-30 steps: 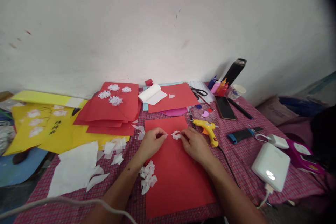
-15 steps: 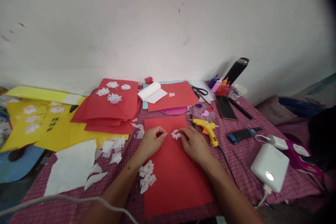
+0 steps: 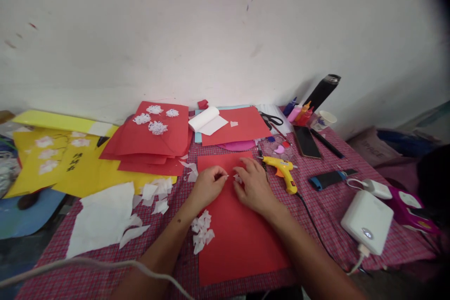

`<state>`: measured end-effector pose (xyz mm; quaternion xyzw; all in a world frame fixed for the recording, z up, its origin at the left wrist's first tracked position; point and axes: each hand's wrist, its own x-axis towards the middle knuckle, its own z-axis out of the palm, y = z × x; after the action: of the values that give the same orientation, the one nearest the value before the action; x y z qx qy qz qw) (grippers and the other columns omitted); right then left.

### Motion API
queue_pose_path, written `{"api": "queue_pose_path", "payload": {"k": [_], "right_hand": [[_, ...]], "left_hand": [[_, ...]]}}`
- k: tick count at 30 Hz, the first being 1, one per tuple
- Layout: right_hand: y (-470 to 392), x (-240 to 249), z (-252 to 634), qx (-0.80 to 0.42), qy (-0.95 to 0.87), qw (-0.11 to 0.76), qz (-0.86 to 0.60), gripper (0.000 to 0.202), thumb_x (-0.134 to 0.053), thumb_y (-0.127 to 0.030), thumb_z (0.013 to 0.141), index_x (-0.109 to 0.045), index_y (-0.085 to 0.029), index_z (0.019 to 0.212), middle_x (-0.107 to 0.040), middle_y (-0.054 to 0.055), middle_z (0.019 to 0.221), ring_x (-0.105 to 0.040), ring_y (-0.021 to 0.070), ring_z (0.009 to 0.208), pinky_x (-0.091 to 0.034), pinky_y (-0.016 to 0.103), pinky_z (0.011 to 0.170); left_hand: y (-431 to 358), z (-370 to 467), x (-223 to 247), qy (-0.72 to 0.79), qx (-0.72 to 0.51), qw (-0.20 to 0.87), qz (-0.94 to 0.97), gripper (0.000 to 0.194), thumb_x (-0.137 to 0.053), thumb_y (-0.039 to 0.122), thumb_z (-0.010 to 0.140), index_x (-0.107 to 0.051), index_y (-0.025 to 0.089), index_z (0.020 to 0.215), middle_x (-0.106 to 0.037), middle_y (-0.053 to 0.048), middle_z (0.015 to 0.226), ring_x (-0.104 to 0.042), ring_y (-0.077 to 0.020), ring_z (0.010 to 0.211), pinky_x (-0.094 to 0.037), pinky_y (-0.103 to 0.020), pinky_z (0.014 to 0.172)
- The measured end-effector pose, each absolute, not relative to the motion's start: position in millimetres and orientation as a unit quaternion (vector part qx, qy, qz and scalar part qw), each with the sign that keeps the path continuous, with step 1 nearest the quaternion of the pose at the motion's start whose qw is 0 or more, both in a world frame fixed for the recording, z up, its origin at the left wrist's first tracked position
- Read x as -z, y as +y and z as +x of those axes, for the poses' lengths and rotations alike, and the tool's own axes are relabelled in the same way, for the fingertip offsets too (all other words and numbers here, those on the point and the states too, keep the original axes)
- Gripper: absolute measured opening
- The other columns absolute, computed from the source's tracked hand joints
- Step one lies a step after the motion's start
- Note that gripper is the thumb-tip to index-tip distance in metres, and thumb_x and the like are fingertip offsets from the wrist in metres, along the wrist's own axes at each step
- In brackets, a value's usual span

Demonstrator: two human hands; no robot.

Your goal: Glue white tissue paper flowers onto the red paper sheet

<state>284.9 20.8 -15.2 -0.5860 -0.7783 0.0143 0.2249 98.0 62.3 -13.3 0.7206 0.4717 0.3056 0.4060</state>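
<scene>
My left hand (image 3: 210, 187) is over the upper left of a red paper sheet (image 3: 242, 248), thumb and forefinger pinched on a small white paper piece (image 3: 227, 176). Across from it, my right hand (image 3: 255, 185) rests on the sheet with its fingers apart. A cluster of white paper petals (image 3: 237, 178) lies by the right fingers, which partly hide it. Crumpled white paper pieces (image 3: 203, 232) are heaped at the sheet's left edge, below my left wrist.
A yellow glue gun (image 3: 285, 171) lies right of the sheet, its cord trailing forward. Red sheets with white paper flowers (image 3: 154, 126) are stacked at back left. Torn white tissue (image 3: 105, 218) lies left. A phone (image 3: 306, 141), box cutter (image 3: 328, 180) and white power bank (image 3: 367, 220) are at right.
My right hand has opened its fingers and shifted over the petal cluster, hiding more of it. My left hand keeps its pinch beside it. The whole view has shifted slightly.
</scene>
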Motion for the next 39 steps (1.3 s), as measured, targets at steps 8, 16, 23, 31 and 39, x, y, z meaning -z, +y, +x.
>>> {"api": "queue_pose_path", "payload": {"k": [8,16,23,31,39], "right_hand": [[23.3,18.4,286.1,-0.031,-0.781,0.213,-0.586,0.025,-0.059,-0.019,0.085,-0.069,-0.018,0.108,-0.055,0.018,0.136,-0.046,0.0348,0.128,-0.039,0.052,0.106],[22.8,19.4,290.5,-0.057,-0.782,0.206,-0.585,0.020,-0.058,-0.018,0.085,-0.069,-0.020,0.102,-0.055,0.017,0.136,-0.050,0.0334,0.125,-0.040,0.051,0.103],[23.0,20.9,291.9,-0.064,-0.786,0.202,-0.581,0.021,-0.059,-0.017,0.082,-0.069,-0.021,0.100,-0.055,0.016,0.136,-0.051,0.0334,0.122,-0.039,0.052,0.102],[22.5,20.6,292.5,-0.067,-0.786,0.197,-0.582,0.018,-0.061,-0.022,0.083,-0.069,-0.021,0.099,-0.056,0.015,0.135,-0.051,0.0327,0.123,-0.037,0.051,0.105],[22.2,19.2,293.0,-0.074,-0.784,0.194,-0.584,0.018,-0.061,-0.025,0.084,-0.069,-0.021,0.100,-0.056,0.014,0.136,-0.051,0.0322,0.123,-0.038,0.050,0.104]], "left_hand": [[63.5,99.3,14.6,0.479,-0.294,0.397,0.725,0.012,-0.057,0.020,0.086,-0.068,0.018,0.085,-0.070,-0.002,0.084,-0.062,-0.0163,0.078,-0.045,-0.026,0.072],[63.2,99.9,14.5,0.486,-0.286,0.398,0.723,0.012,-0.057,0.022,0.087,-0.068,0.018,0.085,-0.070,-0.002,0.084,-0.062,-0.0162,0.077,-0.045,-0.026,0.071],[63.6,100.2,13.6,0.485,-0.286,0.396,0.725,0.012,-0.057,0.021,0.087,-0.069,0.018,0.085,-0.071,-0.002,0.085,-0.062,-0.0160,0.077,-0.044,-0.027,0.071],[62.9,100.8,11.6,0.489,-0.285,0.383,0.730,0.011,-0.058,0.019,0.086,-0.068,0.018,0.083,-0.071,-0.002,0.084,-0.062,-0.0156,0.076,-0.044,-0.027,0.071],[62.9,102.7,13.1,0.488,-0.275,0.346,0.753,0.011,-0.057,0.019,0.087,-0.067,0.019,0.085,-0.071,-0.002,0.085,-0.062,-0.0165,0.078,-0.044,-0.027,0.072]]}}
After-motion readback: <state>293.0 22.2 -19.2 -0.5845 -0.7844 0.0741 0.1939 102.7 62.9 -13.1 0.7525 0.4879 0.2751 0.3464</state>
